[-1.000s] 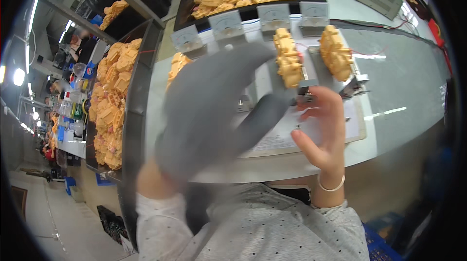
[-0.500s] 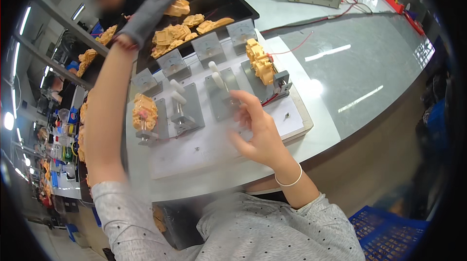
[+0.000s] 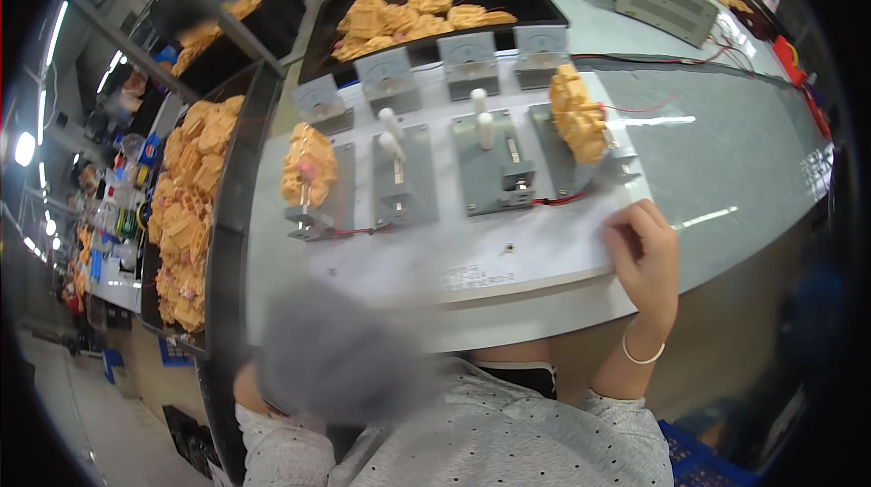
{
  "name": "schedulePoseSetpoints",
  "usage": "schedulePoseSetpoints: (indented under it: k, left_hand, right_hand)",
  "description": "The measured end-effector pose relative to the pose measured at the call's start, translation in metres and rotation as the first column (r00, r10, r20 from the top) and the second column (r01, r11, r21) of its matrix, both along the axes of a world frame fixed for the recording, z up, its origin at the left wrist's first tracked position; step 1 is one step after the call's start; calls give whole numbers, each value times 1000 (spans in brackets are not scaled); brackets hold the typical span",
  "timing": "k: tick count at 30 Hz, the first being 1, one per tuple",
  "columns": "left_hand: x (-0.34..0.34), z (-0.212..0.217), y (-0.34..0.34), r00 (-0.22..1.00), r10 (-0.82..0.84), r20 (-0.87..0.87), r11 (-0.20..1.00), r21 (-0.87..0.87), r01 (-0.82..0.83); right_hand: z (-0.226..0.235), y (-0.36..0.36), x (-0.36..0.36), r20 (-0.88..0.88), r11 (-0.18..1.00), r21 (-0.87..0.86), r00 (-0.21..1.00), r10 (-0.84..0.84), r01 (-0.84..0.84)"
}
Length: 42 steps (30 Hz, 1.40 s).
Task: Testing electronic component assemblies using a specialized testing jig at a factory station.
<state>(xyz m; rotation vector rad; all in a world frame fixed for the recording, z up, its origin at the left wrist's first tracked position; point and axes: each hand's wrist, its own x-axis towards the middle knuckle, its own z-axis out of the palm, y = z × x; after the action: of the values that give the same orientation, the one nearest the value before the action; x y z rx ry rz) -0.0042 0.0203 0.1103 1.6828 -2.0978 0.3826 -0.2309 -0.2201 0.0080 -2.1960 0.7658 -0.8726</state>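
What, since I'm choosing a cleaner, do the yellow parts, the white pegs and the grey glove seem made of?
Yellow parts: probably moulded plastic, matte, judging by repeated ridged shapes. White pegs: likely plastic, smooth, evenly white and rounded. Grey glove: perhaps fabric, showing no shine; blur hides weave.

blurred gray-gloved left hand (image 3: 345,355), right hand (image 3: 649,255) near white board (image 3: 553,262), tan parts (image 3: 577,115)

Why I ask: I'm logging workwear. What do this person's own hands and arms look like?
The left hand wears a grey glove, too blurred for finer detail. The right hand is ungloved, with a thin, pale bangle below it. Both sleeves are light grey with small dark dots.
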Motion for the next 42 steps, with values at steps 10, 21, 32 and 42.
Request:
schedulePoseSetpoints:
  k: [10, 21, 32, 42]
  left_hand:
    - [13, -110, -2, 815, 542, -205, 827, -42, -561]
    - [11, -119, -5, 775, 597, -208, 781, -69, -620]
    - [11, -119, -4, 769, 601, -217, 779, -57, -624]
    - [15, -117, -12, 808, 544, -226, 803, -141, -579]
  right_hand:
    - [-18, 14, 13, 38, 977, -104, 983, -182, 185]
    - [-54, 10, -6, 11, 957, -134, 966, -258, 258]
    - [-66, 10, -7, 60, 936, -182, 953, -296, 302]
    - [-63, 13, 2, 208, 947, -117, 940, -272, 300]
